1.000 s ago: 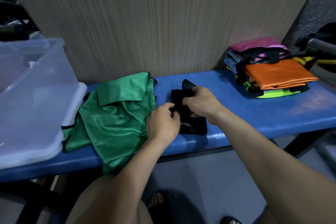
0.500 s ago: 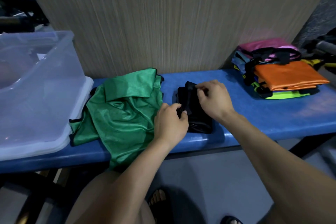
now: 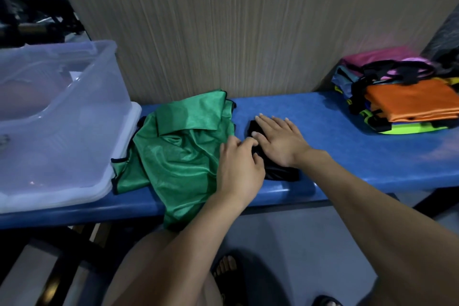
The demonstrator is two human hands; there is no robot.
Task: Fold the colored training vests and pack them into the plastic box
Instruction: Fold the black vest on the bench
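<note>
A small folded black vest (image 3: 279,171) lies on the blue bench (image 3: 347,156). My right hand (image 3: 278,140) presses flat on it with straight fingers. My left hand (image 3: 238,169) sits at the vest's left edge, its fingers curled and touching the fabric; whether it pinches the cloth is hidden. A crumpled green vest (image 3: 178,156) lies just left of the hands, hanging over the bench's front edge. The clear plastic box (image 3: 62,131) stands at the bench's left end. A stack of folded vests (image 3: 407,99), orange on top with pink, yellow-green and blue ones, sits at the right end.
A wood-grain panel (image 3: 248,27) rises directly behind the bench. Dark equipment (image 3: 32,12) fills the upper left corner. Below the bench are my knees and sandalled feet (image 3: 226,268) on a grey floor.
My right hand has gone from pinching the black vest's top edge to lying flat on it. The left hand has stayed at the vest's left side.
</note>
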